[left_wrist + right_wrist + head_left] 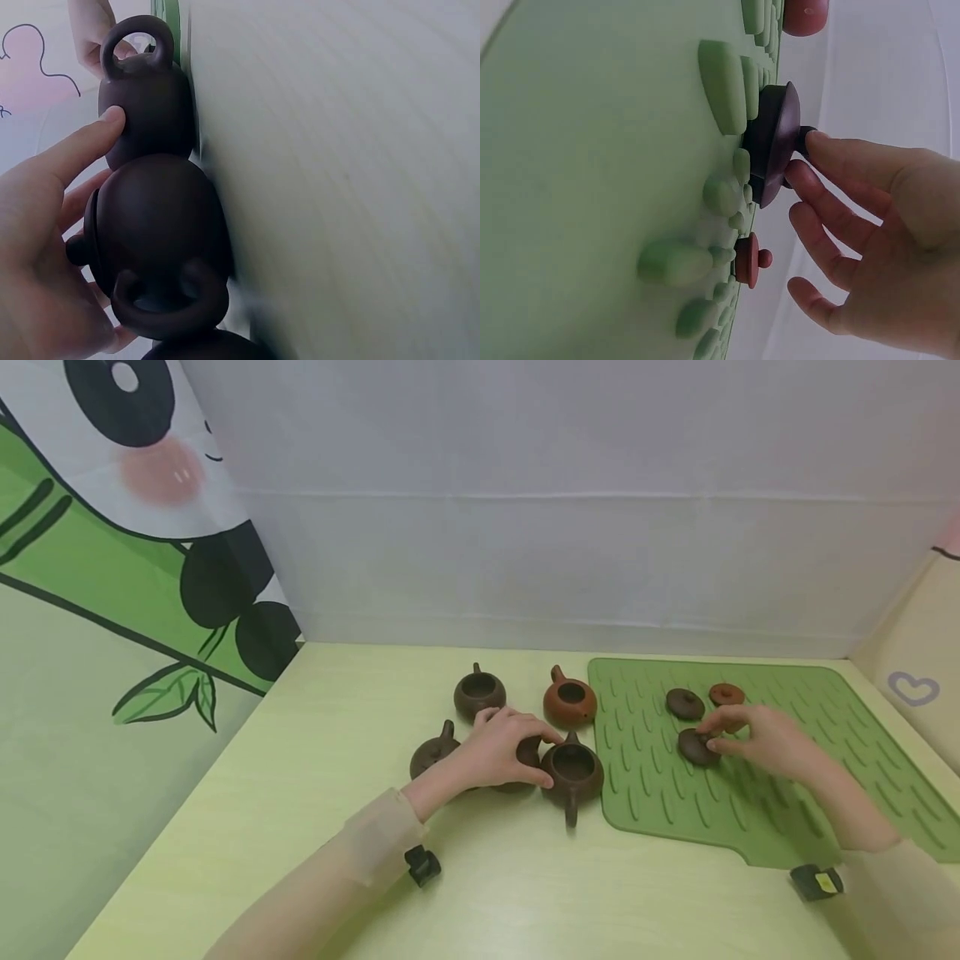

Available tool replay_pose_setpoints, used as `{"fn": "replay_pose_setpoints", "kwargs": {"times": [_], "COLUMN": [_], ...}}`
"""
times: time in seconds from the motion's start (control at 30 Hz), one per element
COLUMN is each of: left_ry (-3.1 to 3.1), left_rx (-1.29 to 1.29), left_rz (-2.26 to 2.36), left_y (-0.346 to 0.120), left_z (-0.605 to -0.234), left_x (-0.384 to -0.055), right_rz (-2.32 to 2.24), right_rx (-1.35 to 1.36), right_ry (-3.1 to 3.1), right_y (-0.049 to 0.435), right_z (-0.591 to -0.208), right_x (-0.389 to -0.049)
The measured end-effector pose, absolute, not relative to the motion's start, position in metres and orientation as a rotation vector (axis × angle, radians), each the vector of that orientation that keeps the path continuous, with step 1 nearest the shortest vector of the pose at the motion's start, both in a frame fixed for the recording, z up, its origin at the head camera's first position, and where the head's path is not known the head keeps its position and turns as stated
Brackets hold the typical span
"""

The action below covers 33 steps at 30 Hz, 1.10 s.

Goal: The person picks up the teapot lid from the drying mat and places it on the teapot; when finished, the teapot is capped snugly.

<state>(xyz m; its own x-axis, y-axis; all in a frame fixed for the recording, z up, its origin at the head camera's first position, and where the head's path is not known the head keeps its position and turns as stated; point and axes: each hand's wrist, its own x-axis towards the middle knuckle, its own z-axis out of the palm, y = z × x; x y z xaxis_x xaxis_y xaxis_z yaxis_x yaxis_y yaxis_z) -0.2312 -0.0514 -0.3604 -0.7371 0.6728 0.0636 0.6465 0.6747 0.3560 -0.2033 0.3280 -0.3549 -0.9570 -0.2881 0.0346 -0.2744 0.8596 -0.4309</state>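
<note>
My left hand (504,750) reaches over a dark lidded teapot (161,225) and holds the open dark teapot (573,783) beside it, thumb and fingers at its body. In the left wrist view, the thumb presses this open teapot (154,109) near its handle. Over the green mat (720,814), my right hand (776,745) pinches the knob of a dark teapot lid (696,750). The right wrist view shows this lid (778,139) close against the mat's ridges; whether it touches them I cannot tell. Another dark lid (685,703) and a reddish lid (726,695) lie just behind.
Farther back stand an open dark teapot (480,695) and an open reddish-brown teapot (570,706), the latter at the mat's left edge. Another dark teapot (432,755) with a lid sits left of my left hand. A pale wall sheet (525,568) rises behind the table (525,893).
</note>
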Motion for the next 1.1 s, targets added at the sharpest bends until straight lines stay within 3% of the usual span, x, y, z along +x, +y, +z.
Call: {"fn": "replay_pose_setpoints", "kwargs": {"times": [0.67,1.1], "left_ry": [2.775,2.777], "left_rx": [1.123,1.112], "left_rz": [0.592,0.607], "left_y": [-0.049,-0.050], "left_z": [-0.363,-0.360], "left_x": [-0.235,-0.232], "right_rz": [-0.700,-0.946], "right_rx": [-0.422,-0.452], "right_ry": [3.094,3.164], "right_y": [0.318,0.271], "right_z": [-0.354,-0.355], "right_x": [-0.200,-0.189]}}
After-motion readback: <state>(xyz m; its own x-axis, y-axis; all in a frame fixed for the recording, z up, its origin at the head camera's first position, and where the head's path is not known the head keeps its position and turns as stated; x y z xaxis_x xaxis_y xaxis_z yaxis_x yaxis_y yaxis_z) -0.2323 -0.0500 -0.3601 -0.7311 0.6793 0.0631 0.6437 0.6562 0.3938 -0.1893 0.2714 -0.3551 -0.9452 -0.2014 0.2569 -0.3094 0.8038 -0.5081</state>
